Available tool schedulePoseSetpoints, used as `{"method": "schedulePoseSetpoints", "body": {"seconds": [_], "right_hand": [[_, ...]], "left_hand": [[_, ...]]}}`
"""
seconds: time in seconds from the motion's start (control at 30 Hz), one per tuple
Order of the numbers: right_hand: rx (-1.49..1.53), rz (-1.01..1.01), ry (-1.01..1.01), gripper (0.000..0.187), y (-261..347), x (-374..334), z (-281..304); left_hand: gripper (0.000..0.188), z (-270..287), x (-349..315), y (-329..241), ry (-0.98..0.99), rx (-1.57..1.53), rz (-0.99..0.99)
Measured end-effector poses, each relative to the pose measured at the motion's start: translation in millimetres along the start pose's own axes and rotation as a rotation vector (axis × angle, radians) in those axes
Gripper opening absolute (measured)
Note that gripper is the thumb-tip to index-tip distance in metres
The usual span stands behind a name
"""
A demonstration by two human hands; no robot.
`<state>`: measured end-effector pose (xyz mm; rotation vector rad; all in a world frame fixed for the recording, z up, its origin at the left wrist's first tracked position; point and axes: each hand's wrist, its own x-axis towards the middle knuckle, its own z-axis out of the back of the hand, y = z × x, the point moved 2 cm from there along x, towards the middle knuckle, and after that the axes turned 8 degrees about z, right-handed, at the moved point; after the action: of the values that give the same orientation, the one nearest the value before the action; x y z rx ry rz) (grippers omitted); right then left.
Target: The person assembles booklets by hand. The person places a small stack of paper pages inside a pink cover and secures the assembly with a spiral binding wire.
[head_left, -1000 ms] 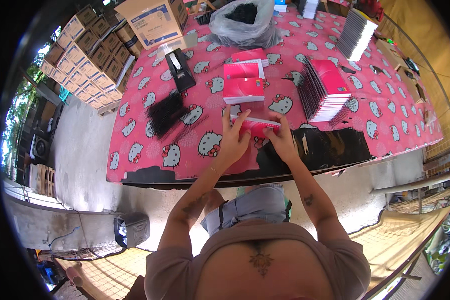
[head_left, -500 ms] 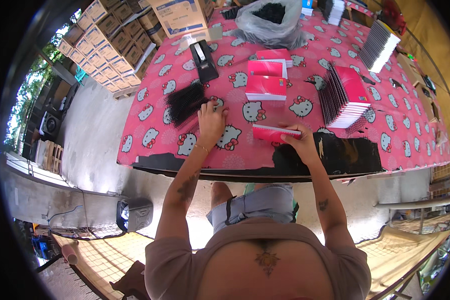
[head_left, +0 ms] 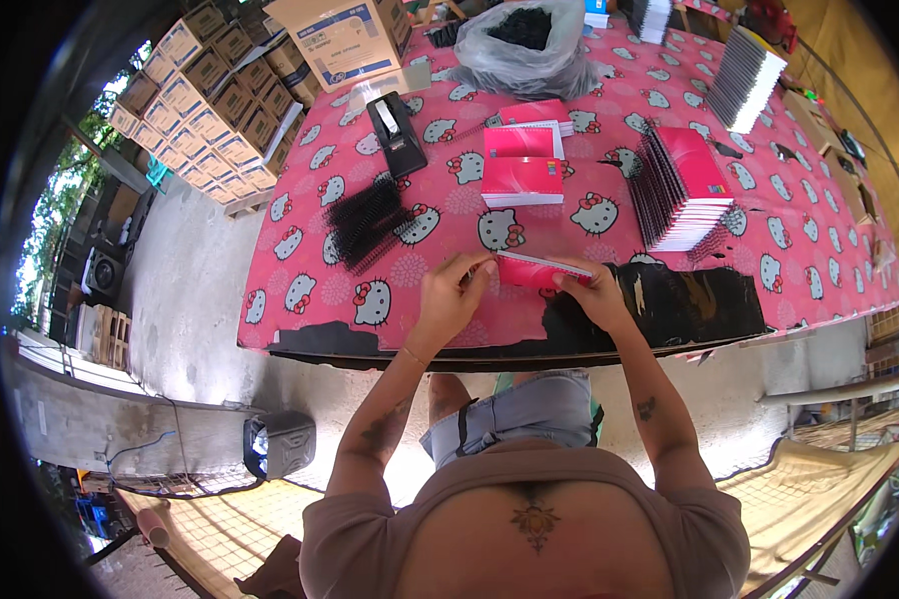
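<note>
Grip of the right hand (head_left: 595, 294), in the head view, is closed on the right end of a pink notebook (head_left: 529, 272), thumb in front. The notebook is tilted, punched white edge up, near the front of the bench (head_left: 504, 327). Left hand (head_left: 453, 296): fingers curled in near the thumb at the notebook's left end; I cannot tell whether they pinch anything. Black wire coils (head_left: 362, 222) lie farther left.
</note>
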<state>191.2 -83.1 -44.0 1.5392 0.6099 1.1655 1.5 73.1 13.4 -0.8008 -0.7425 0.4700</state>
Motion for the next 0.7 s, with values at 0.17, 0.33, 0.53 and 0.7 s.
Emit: {"method": "schedulePoseSetpoints", "body": {"seconds": [0.17, 0.33, 0.53, 0.7], "right_hand": [[-0.007, -0.006, -0.011, 0.027, 0.8, 0.3, -0.5], [-0.026, -0.009, 0.015, 0.026, 0.9, -0.2, -0.3], [-0.077, -0.036, 0.044, 0.026, -0.5, -4.0, 1.5], [-0.094, 0.024, 0.016, 0.028, 5.2, -6.7, -1.1]], "left_hand": [[0.014, 0.2, 1.1, 19.0, -0.009, 0.043, 0.043], [0.017, -1.1, 6.0, 26.6, 0.049, 0.015, 0.065], [0.025, 1.8, 22.4, 10.7, 0.2, 0.111, -0.184], [0.042, 4.4, 24.5, -3.3, 0.27, 0.332, -0.263]]}}
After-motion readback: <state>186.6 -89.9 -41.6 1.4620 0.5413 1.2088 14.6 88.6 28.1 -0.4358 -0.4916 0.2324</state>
